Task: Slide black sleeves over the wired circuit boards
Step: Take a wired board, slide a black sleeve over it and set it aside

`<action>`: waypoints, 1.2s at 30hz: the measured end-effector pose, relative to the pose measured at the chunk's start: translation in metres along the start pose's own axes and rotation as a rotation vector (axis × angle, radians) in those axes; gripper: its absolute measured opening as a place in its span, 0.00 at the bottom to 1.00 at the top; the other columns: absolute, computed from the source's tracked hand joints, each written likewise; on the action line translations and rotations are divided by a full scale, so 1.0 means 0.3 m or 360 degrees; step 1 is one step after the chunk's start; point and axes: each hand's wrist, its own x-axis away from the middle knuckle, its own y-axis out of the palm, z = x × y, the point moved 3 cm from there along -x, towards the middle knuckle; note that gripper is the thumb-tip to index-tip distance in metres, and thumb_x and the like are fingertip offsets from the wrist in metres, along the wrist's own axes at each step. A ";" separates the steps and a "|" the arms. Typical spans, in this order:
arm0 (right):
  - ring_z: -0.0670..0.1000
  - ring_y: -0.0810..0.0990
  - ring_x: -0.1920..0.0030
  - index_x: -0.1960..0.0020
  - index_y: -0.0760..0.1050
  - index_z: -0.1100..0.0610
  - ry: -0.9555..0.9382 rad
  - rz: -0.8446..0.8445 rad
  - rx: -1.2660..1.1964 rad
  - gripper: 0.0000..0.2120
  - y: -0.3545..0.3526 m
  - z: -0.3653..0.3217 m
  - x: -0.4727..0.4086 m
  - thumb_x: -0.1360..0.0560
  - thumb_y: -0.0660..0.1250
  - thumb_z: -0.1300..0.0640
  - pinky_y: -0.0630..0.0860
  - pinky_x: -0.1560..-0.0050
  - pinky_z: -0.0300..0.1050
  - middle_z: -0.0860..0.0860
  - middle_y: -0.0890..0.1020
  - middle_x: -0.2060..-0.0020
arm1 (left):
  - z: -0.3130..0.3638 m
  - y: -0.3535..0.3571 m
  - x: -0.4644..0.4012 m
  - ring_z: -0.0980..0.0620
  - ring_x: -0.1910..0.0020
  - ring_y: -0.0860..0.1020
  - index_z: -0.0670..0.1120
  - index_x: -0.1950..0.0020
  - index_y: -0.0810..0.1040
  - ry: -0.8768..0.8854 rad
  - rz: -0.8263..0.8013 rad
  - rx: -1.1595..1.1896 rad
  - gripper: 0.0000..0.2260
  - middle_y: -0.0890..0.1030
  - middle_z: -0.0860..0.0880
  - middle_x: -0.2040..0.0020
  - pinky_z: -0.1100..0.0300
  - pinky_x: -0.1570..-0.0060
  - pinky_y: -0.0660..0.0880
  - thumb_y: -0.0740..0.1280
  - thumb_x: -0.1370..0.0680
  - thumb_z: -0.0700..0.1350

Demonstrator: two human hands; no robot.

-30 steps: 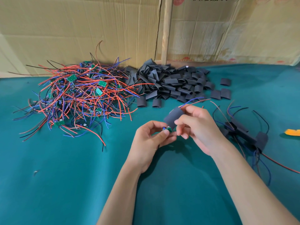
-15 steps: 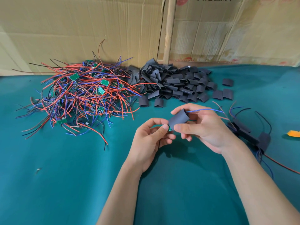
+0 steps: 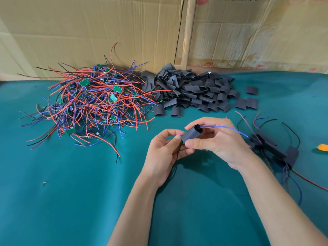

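Note:
My right hand (image 3: 218,141) pinches a black sleeve (image 3: 191,134) between thumb and fingers just above the green cloth. A blue wire (image 3: 229,129) runs out of the sleeve's far opening toward the right. My left hand (image 3: 163,153) pinches the near end of the wired circuit board at the sleeve's left mouth; the board itself is almost fully hidden, and a black wire hangs down from that hand. A heap of wired circuit boards (image 3: 92,105) with red, blue and black leads lies at the left, and a pile of loose black sleeves (image 3: 193,91) sits behind my hands.
Several sleeved boards (image 3: 276,148) with trailing wires lie on the green cloth (image 3: 71,201) to the right of my right hand. An orange object (image 3: 323,147) shows at the right edge. Cardboard sheets (image 3: 106,32) stand along the back of the table.
The sleeve has slid further left over the board, hiding its green end at my left fingertips. The blue wire now sticks out further to the right. Both hands stayed together above the cloth.

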 end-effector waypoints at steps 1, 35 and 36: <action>0.47 0.80 0.64 0.51 0.86 0.50 -0.0020 0.0026 0.0014 0.16 -0.001 0.000 0.000 0.36 0.84 0.61 0.77 0.61 0.37 0.48 0.85 0.64 | 0.001 -0.002 0.000 0.44 0.61 0.83 0.37 0.44 0.75 -0.0011 -0.0018 0.0012 0.05 0.81 0.35 0.56 0.56 0.55 0.82 0.60 0.16 0.34; 0.47 0.70 0.72 0.51 0.89 0.50 0.0176 0.0171 -0.0227 0.15 -0.015 0.008 0.000 0.31 0.73 0.43 0.64 0.73 0.36 0.47 0.73 0.73 | 0.002 0.048 0.039 0.47 0.49 0.82 0.38 0.40 0.80 0.0010 -0.0438 -0.0393 0.15 0.84 0.42 0.48 0.58 0.46 0.78 0.68 0.21 0.46; 0.47 0.69 0.72 0.51 0.88 0.50 0.0167 0.0194 -0.0224 0.15 -0.024 0.009 0.001 0.31 0.73 0.42 0.64 0.73 0.36 0.47 0.73 0.73 | 0.002 0.049 0.039 0.47 0.49 0.83 0.39 0.40 0.80 -0.0002 -0.0439 -0.0392 0.15 0.84 0.42 0.49 0.59 0.46 0.78 0.68 0.22 0.46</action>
